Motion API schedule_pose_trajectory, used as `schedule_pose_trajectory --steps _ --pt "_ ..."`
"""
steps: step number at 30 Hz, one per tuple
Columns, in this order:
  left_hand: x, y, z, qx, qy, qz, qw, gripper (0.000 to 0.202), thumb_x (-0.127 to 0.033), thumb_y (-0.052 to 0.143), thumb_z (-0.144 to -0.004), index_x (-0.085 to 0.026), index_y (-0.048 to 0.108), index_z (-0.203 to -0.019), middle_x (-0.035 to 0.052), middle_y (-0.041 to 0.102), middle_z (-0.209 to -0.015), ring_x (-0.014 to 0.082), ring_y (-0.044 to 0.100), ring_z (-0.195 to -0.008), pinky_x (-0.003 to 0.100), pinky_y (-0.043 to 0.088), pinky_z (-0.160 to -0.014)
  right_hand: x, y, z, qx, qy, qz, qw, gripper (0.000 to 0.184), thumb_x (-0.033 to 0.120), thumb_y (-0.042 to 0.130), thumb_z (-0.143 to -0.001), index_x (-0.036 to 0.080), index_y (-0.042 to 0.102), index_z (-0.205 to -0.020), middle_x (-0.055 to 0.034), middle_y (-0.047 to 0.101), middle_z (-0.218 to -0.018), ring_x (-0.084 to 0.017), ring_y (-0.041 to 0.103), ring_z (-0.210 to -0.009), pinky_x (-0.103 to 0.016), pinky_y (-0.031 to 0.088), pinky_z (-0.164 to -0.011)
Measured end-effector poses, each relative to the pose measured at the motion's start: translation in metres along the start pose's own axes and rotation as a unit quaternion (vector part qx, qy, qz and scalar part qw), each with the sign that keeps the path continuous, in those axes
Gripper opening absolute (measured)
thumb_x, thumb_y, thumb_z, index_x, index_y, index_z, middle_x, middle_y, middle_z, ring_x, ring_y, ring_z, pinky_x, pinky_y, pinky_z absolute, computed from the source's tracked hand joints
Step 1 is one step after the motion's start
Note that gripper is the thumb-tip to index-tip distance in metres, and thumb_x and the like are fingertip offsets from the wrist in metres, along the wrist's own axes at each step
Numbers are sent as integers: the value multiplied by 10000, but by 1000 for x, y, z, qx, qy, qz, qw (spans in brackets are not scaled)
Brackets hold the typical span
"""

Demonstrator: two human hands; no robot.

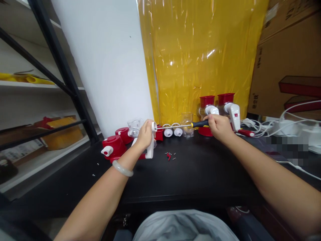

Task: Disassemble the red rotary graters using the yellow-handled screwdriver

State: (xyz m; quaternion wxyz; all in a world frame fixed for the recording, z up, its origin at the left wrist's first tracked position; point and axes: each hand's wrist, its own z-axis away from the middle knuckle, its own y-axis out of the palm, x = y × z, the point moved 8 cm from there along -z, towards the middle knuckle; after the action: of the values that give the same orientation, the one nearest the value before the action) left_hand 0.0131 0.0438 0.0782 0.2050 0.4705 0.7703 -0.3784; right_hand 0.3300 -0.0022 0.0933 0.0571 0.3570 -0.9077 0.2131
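Over the black table (190, 180), I have the left hand (144, 135) curled round a white crank (150, 150), its grip closed; the right hand (219, 125) has its grip wrapped round a screwdriver (200, 124), whose shaft runs to the crank's upper end. Between them, loose screws (174, 158) lie by a small red piece (169, 156). Red bases (114, 147) crowd the left. White drums (168, 133) and a clear cup (188, 132) stand behind the shaft. From my view, the right hand partly hides two red-topped machines (226, 99); white cables (254, 126) tangle beside them.
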Motion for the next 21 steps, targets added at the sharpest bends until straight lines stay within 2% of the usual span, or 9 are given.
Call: schedule_pose_trajectory --steps 2,4,6,8,10,12,15,18,21 --pt "-2 1 2 2 12 -51 999 362 -421 236 -1017 -210 510 -909 -21 516 -600 158 549 -474 280 448 -496 -14 12 0 44 52 -37 997 415 446 411 -928 185 679 -748 -61 669 -698 -202 632 -709 -310 469 -691" --pt "-10 0 6 -4 50 -146 988 386 -436 244 -1021 -207 544 -945 0 559 -620 185 591 -539 293 442 -550 -31 28 5 94 134 -124 979 340 448 481 -897 189 667 -780 -49 671 -765 -187 619 -749 -285 467 -672" --pt "-19 0 12 -20 88 -244 966 404 -443 243 -1021 -208 571 -1036 27 612 -669 221 635 -631 308 431 -599 -48 47 16 143 242 -247 927 246 441 586 -837 204 648 -859 -34 670 -844 -162 604 -731 -251 458 -605" --pt "-26 0 17 -37 116 -311 943 416 -438 250 -1014 -203 577 -1118 54 663 -744 250 663 -714 317 424 -628 -58 63 31 189 343 -344 854 225 414 656 -796 217 608 -893 -7 639 -783 -123 561 -623 -218 427 -531" --pt "-31 2 21 -44 145 -344 927 426 -439 277 -997 -191 580 -1164 80 701 -840 264 677 -776 320 428 -646 -62 73 46 240 416 -375 793 251 451 600 -848 202 575 -829 8 577 -632 -92 472 -485 -201 380 -465" --pt "-34 6 25 -37 176 -356 917 436 -441 297 -979 -184 591 -1173 93 718 -910 267 683 -812 321 434 -660 -65 77 58 301 456 -336 767 429 529 434 -931 176 567 -728 11 476 -472 -74 337 -365 -200 301 -389" --pt "-36 11 29 -23 205 -354 912 444 -437 296 -971 -180 606 -1157 92 724 -925 260 687 -824 316 437 -663 -75 78 64 344 476 -216 780 571 536 334 -963 150 577 -618 19 346 -346 -66 209 -295 -213 195 -333" --pt "-37 10 28 -30 207 -344 915 452 -428 271 -979 -178 605 -1152 87 721 -894 255 684 -796 318 428 -649 -84 75 55 293 460 -159 823 516 447 384 -955 155 561 -569 -9 405 -367 -80 290 -306 -217 216 -347" --pt "-37 2 25 -59 194 -333 921 448 -420 248 -988 -185 597 -1140 76 708 -849 253 674 -750 319 407 -626 -77 74 41 262 393 -156 867 556 439 315 -967 164 565 -553 -21 432 -387 -108 355 -333 -245 270 -388"
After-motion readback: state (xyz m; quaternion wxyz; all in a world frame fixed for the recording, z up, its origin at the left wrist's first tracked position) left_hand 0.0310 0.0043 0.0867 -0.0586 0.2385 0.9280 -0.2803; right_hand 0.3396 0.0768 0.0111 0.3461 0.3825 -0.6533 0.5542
